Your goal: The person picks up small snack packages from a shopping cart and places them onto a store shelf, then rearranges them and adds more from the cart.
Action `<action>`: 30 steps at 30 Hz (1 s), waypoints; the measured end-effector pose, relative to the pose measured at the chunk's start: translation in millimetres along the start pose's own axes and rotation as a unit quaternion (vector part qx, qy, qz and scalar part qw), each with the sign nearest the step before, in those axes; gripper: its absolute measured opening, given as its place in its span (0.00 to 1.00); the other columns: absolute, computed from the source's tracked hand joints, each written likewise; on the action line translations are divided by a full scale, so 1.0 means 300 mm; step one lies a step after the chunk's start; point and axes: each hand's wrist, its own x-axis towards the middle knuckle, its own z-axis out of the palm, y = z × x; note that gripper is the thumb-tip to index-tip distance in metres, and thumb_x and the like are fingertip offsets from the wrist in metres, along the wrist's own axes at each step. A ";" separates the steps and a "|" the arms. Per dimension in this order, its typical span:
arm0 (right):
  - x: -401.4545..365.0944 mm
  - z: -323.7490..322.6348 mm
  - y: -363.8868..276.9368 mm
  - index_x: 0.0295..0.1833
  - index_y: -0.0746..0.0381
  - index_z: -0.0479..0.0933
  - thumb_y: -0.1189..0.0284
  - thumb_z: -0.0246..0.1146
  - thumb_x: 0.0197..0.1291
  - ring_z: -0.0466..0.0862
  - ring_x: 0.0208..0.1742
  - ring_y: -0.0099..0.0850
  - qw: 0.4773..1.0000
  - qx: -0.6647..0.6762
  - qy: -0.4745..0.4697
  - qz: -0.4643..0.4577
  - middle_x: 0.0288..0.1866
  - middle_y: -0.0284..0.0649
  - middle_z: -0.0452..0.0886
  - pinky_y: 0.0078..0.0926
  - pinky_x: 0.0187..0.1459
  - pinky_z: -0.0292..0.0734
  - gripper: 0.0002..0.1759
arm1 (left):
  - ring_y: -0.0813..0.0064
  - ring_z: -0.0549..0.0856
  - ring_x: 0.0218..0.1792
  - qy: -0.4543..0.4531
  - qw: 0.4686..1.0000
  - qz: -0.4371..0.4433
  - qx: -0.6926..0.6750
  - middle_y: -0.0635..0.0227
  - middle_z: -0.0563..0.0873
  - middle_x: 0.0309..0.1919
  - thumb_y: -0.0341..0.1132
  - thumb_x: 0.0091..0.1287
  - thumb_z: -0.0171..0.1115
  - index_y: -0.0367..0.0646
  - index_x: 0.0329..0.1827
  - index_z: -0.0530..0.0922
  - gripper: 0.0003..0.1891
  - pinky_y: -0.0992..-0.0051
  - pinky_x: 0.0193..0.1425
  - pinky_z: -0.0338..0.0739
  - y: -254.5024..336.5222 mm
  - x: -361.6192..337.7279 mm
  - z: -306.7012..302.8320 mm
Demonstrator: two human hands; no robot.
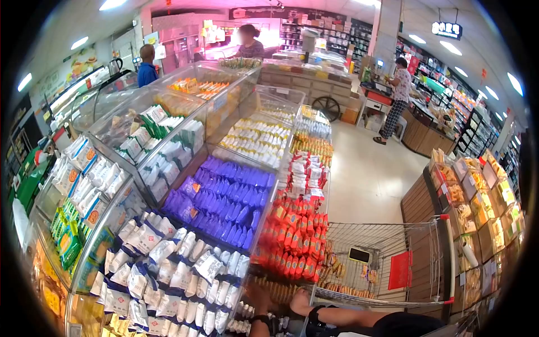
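Note:
At the bottom centre, my left hand [259,297] reaches low beside the bin of white and blue packets [163,269]. It is dim and smeared, so its fingers do not show clearly. My right hand [301,302] is next to it, by the near-left corner of the shopping cart [387,230]. Its fingers point down toward the brown-wrapped snacks [275,287] and are mostly hidden. Whether either hand holds anything cannot be made out. Just beyond both hands lie red snack packets [295,236]. A dark-screened device [359,255] and small packets [369,274] appear within the cart's outline.
Purple packets [224,191] fill a clear-walled bin ahead, with yellow-and-white packets [258,137] behind. On the right are shelves of boxed snacks [471,191]. A person in patterned clothes [400,84] stands at a far counter; two other people are behind the displays.

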 end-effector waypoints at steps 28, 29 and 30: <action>-0.047 -0.206 0.103 0.23 0.57 0.82 0.70 0.59 0.37 0.81 0.30 0.36 0.975 0.129 0.164 -0.079 0.27 0.40 0.81 0.35 0.22 0.74 0.07 | 0.48 0.70 0.56 -0.003 1.000 -0.023 -0.010 0.44 0.72 0.52 0.42 0.58 0.57 0.31 0.57 0.65 0.28 0.56 0.59 0.63 0.029 0.004 -0.013; -0.041 -0.191 0.091 0.23 0.57 0.83 0.71 0.59 0.38 0.81 0.31 0.37 0.976 0.130 0.163 -0.066 0.28 0.40 0.81 0.35 0.23 0.74 0.07 | 0.48 0.70 0.55 -0.016 0.999 -0.025 -0.020 0.44 0.72 0.51 0.41 0.58 0.56 0.31 0.56 0.65 0.28 0.56 0.58 0.64 0.043 0.004 -0.037; -0.028 -0.170 0.078 0.23 0.56 0.83 0.71 0.59 0.38 0.82 0.32 0.37 0.976 0.132 0.163 -0.054 0.28 0.41 0.82 0.34 0.24 0.75 0.07 | 0.48 0.70 0.55 -0.030 0.999 -0.026 -0.030 0.44 0.73 0.50 0.41 0.58 0.56 0.31 0.56 0.66 0.27 0.56 0.57 0.64 0.054 0.004 -0.059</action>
